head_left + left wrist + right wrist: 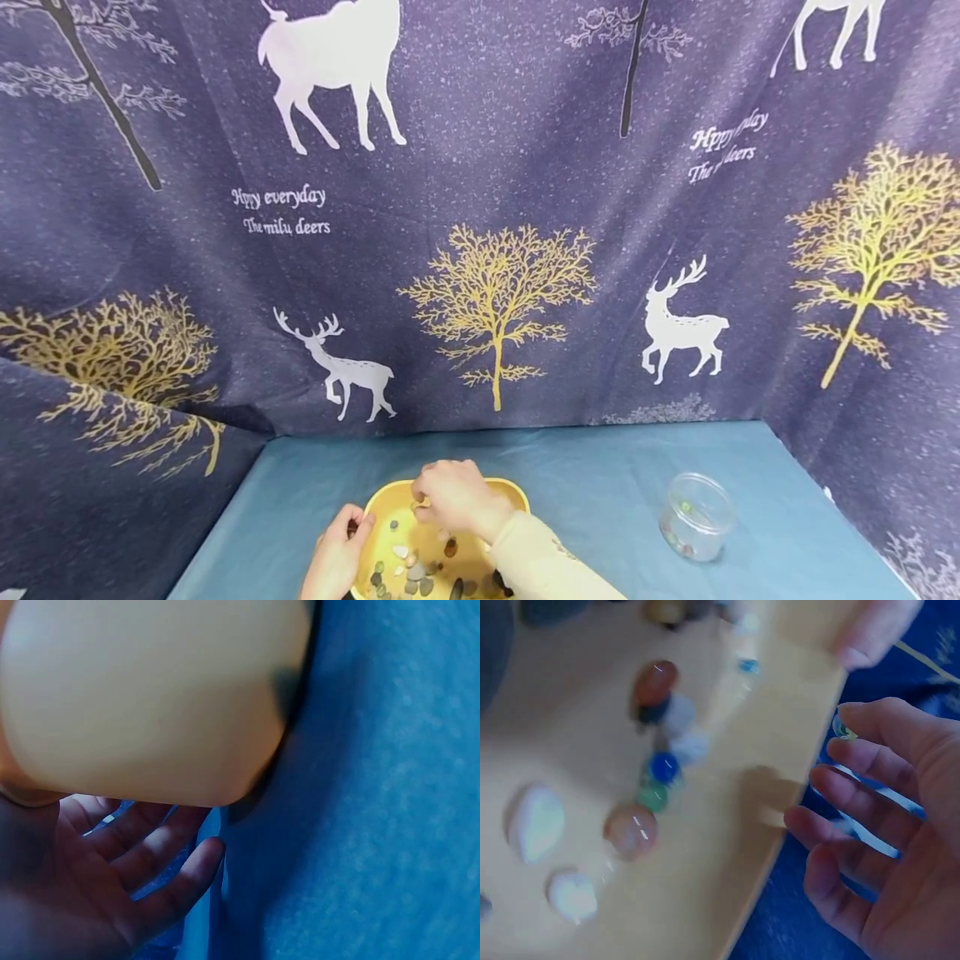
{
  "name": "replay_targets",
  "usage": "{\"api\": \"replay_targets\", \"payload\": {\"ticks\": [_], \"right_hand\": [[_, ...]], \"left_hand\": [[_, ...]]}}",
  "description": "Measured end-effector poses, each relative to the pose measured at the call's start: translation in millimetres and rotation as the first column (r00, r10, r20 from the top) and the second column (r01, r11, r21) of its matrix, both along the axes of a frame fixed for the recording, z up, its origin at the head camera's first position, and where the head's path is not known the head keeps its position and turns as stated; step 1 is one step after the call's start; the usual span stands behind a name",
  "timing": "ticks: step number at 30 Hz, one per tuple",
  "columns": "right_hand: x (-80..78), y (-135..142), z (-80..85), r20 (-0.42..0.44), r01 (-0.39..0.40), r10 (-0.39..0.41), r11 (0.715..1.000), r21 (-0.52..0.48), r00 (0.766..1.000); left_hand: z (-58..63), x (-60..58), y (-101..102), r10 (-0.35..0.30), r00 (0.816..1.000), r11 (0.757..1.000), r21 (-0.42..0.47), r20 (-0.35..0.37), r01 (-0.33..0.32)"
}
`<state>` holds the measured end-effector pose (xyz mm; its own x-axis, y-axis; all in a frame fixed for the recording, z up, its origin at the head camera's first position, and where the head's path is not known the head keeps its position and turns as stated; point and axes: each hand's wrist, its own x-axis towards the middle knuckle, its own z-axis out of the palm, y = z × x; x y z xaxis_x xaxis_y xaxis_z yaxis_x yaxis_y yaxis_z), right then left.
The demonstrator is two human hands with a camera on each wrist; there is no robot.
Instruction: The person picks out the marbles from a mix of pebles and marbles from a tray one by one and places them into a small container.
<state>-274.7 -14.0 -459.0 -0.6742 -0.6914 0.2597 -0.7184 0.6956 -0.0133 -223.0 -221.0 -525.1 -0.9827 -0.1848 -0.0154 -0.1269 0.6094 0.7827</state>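
A yellow basin (pixel 405 493) holds scattered stones and glass marbles. My left hand (pixel 337 550) grips its left rim; in the left wrist view, the fingers of that hand (pixel 112 862) lie against the basin's outer wall (pixel 157 712). Above the far part of the basin is my right hand (pixel 453 496). The right wrist view shows the right hand (pixel 885 795) pinching a clear marble (pixel 843 726) with a yellowish swirl between thumb and forefinger. Lower in that basin lie a blue marble (pixel 664 766), a green marble (pixel 652 797), a reddish-brown stone (pixel 657 682) and a white stone (pixel 537 823).
To the right on the blue tablecloth (pixel 600 492) stands a clear round tub (pixel 697 517) with a few small marbles or stones inside. A dark curtain (pixel 480 167) printed with deer and trees hangs behind the table.
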Motion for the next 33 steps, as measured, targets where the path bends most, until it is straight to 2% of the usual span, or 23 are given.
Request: {"api": "replay_targets", "payload": {"ticks": [10, 19, 23, 30, 33], "right_hand": [[2.9, 42.1, 29.0, 0.018, -0.025, 0.027, 0.992, -0.126, 0.999], [15.3, 79.5, 42.3, 0.063, -0.002, 0.019, 0.966, -0.258, 0.998], [24.0, 99.3, 44.1, 0.06, 0.038, -0.021, 0.95, -0.309, 0.998], [32.7, 140.7, 44.2, -0.052, 0.112, -0.145, 0.909, -0.401, 0.988], [34.7, 159.1, 46.2, -0.067, 0.14, -0.189, 0.884, -0.447, 0.98]], "left_hand": [[-0.1, 4.4, -0.1, 0.013, 0.999, 1.0, -0.009, -0.044, -0.013], [2.0, 3.8, 0.2, 0.013, 0.999, 1.0, -0.006, -0.052, -0.014], [3.8, 3.0, 0.3, 0.011, 0.999, 1.0, -0.005, -0.038, -0.011], [6.0, 3.5, 1.4, 0.01, 0.999, 1.0, -0.015, -0.05, -0.01], [6.7, 3.3, 1.3, 0.009, 0.999, 1.0, -0.003, -0.053, -0.009]]}}
